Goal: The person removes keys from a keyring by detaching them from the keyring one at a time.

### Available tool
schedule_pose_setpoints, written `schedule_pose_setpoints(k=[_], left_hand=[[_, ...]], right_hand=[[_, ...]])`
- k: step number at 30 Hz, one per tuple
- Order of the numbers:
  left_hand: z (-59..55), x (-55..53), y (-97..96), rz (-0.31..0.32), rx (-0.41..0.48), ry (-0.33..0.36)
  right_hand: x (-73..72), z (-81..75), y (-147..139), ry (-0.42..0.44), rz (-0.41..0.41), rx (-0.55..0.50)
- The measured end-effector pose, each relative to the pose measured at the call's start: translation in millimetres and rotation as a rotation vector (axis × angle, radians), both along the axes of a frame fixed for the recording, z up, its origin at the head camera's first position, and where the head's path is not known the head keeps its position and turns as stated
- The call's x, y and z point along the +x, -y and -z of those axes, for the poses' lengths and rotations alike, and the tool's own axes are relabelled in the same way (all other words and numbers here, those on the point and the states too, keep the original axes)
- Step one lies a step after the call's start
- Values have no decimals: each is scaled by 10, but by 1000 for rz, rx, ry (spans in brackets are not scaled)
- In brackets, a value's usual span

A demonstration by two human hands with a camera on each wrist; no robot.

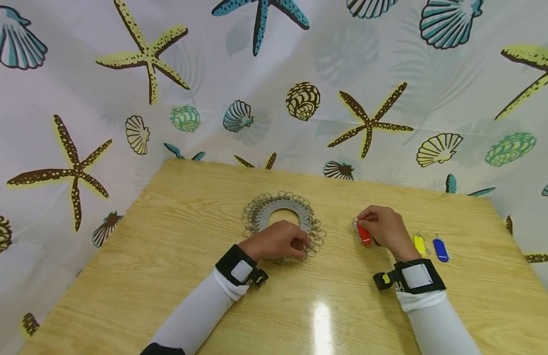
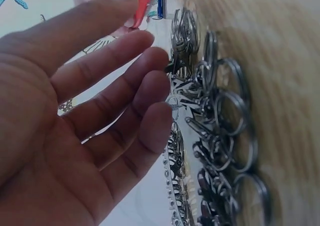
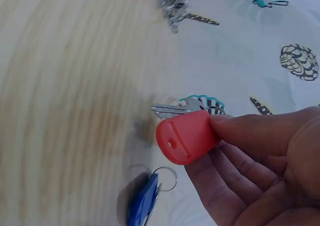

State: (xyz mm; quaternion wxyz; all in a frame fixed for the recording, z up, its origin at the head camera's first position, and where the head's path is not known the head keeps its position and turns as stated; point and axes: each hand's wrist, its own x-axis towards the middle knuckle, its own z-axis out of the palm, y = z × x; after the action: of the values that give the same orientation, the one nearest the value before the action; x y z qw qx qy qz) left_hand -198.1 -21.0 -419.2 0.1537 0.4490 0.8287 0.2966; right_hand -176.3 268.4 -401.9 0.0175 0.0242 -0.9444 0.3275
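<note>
My right hand (image 1: 386,228) pinches a red key tag (image 3: 182,138) between thumb and fingers. A silver key (image 3: 172,110) hangs with the tag, on a small ring. My left hand (image 1: 280,240) is over the near side of a flat grey metal ring (image 1: 265,211) set on the table. Many wire split rings and small metal clasps (image 2: 227,111) hang round its edge. In the left wrist view the fingers are loosely bent, their tips close beside the clasps, with nothing between finger and thumb.
A yellow key tag (image 1: 419,244) and a blue key tag (image 1: 440,249) lie on the wooden table (image 1: 167,236) right of my right hand. A blue tag (image 3: 143,201) with a ring shows below the red one in the right wrist view. A shell-patterned cloth (image 1: 274,98) hangs behind.
</note>
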Motion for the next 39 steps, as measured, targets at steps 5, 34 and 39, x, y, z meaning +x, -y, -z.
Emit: schedule_pose_setpoints(k=[5,34,39], left_hand=[[12,-10,17,12,-7,1],[-35,15,785,-182,-60,-151],[-108,113,789,-192,-212,-237]], right_hand=[[-38,95,-34,12,20,36],[212,155,967,-169,-487,121],[228,174,1191,-208,-513,221]])
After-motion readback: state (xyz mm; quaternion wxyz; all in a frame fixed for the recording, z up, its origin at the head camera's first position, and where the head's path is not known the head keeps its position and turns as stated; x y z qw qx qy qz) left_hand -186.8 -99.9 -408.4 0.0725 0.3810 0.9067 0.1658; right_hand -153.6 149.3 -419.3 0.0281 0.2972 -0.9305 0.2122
